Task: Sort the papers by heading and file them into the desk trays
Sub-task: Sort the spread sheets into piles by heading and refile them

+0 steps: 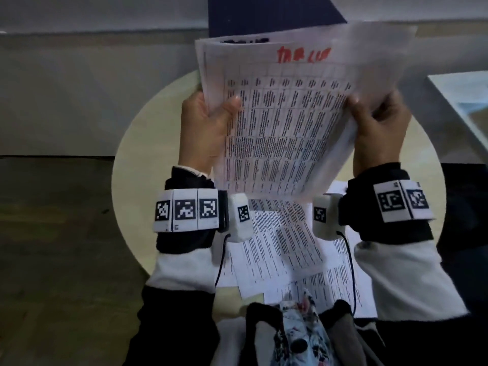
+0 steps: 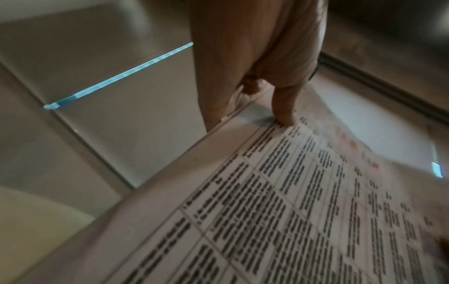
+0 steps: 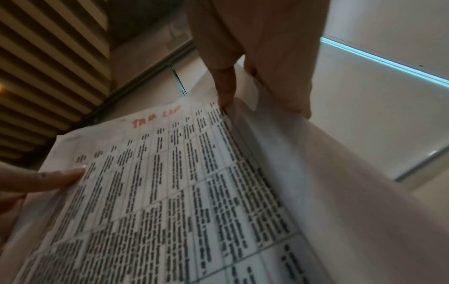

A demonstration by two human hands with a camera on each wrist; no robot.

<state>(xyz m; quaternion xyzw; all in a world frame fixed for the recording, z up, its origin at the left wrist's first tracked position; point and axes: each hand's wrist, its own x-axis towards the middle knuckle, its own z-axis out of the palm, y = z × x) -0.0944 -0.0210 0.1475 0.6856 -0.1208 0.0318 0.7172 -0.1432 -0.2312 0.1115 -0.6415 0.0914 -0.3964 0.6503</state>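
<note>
Round desk [image 1: 148, 143] below carries loose sheets [image 1: 285, 249] at 6 o'clock. We hold the stack [image 1: 277, 133] upright, long axis 12-to-6: left grip [image 1: 206, 122] pinches its 9 o'clock edge, right grip [image 1: 380, 125] peels the front sheet [image 1: 375, 56] toward 3 o'clock, nearest the tray [image 1: 459, 101].

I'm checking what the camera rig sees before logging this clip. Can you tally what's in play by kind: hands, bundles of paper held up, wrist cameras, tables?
Hands: 2, left hand and right hand
Held paper bundle: 1
Wrist cameras: 2, left and right
Round table: 1
Total: 6
Loose sheets on the table overlap, uncounted.
</note>
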